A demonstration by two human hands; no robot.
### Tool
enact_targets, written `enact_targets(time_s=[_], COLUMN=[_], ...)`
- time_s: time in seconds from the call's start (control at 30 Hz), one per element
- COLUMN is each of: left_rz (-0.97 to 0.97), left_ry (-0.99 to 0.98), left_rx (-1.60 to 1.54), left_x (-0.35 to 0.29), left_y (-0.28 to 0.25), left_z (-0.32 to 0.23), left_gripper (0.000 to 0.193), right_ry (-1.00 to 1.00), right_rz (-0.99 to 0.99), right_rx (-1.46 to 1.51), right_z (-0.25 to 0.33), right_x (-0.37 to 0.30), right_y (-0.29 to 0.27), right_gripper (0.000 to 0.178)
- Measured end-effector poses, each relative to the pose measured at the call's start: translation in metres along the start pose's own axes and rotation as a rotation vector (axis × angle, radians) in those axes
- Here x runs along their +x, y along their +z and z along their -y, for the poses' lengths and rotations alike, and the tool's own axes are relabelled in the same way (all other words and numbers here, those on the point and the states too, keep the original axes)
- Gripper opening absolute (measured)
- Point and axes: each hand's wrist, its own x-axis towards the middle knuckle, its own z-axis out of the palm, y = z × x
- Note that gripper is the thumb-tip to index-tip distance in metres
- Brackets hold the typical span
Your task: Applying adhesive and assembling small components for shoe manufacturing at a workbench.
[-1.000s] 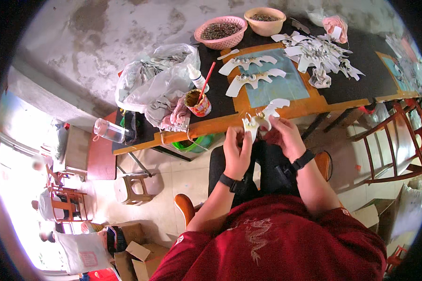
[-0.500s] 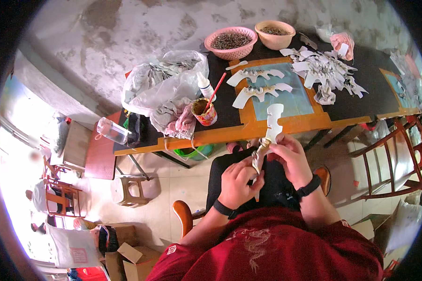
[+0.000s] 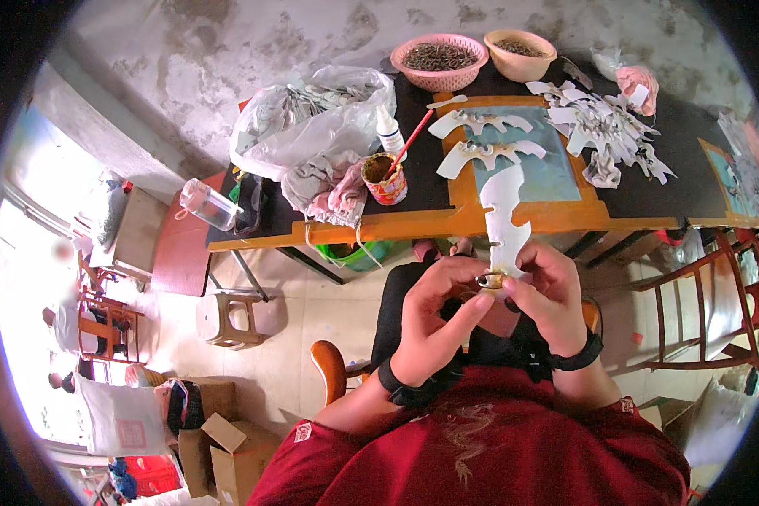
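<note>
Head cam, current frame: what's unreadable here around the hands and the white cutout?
- Small ring-like piece, head view: too small, mostly covered by fingertips; its kind is unclear.
- White cutout: lower end hidden behind right hand.
- Left hand: palm faces away, grip unseen.
- Pink basket contents: too small to identify.
- Table right end: bent and cut by the fisheye rim.

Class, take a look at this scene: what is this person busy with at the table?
A seated person holds a long white cutout upright in front of the table. The right hand grips its lower part while the left hand presses a small metal ring against it. More white cutouts lie on the table, with a pot holding a brush and two bowls.
</note>
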Motion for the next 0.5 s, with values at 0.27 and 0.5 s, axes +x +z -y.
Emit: enact_targets(time_s=[0.27, 0.5], left_rz=[-0.087, -0.104], left_ry=[-0.095, -0.134], left_rx=[-0.15, -0.316], left_x=[-0.004, -0.009], left_y=[0.006, -0.001], left_z=[-0.001, 0.01], left_gripper=[0.011, 0.011], right_ry=[0.003, 0.305], right_rz=[0.045, 0.071], right_rx=[-0.079, 0.171], right_z=[-0.007, -0.003], right_x=[0.001, 0.001], right_y=[-0.003, 0.001], right_gripper=[0.016, 0.015])
